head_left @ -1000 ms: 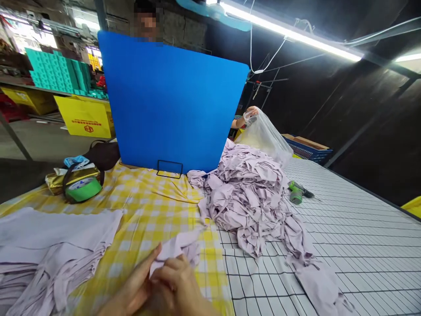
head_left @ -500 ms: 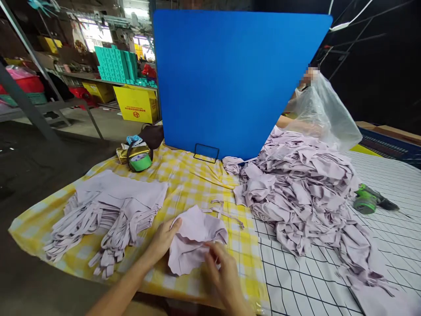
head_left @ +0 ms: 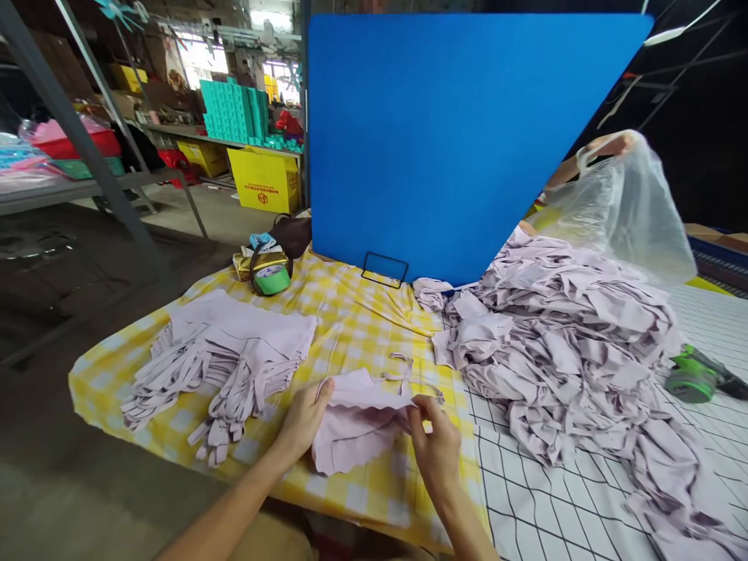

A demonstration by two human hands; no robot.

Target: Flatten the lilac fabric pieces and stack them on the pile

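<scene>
Head view: from where I stand, the left hand [head_left: 307,417] pinches one edge of a lilac garment [head_left: 356,440] and the right hand [head_left: 435,444] pinches the other, spanning it over the yellow checked cloth [head_left: 351,312]. A slack grip could let an edge fold. The thin straps [head_left: 403,386] just behind, lying loose, might knot; farther right, the jumbled heap [head_left: 561,335] could slump.

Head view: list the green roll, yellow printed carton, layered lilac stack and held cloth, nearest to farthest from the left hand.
1. Held cloth: in the left hand
2. Layered lilac stack: to its left
3. Green roll: beyond the stack
4. Yellow printed carton: far background, left
</scene>
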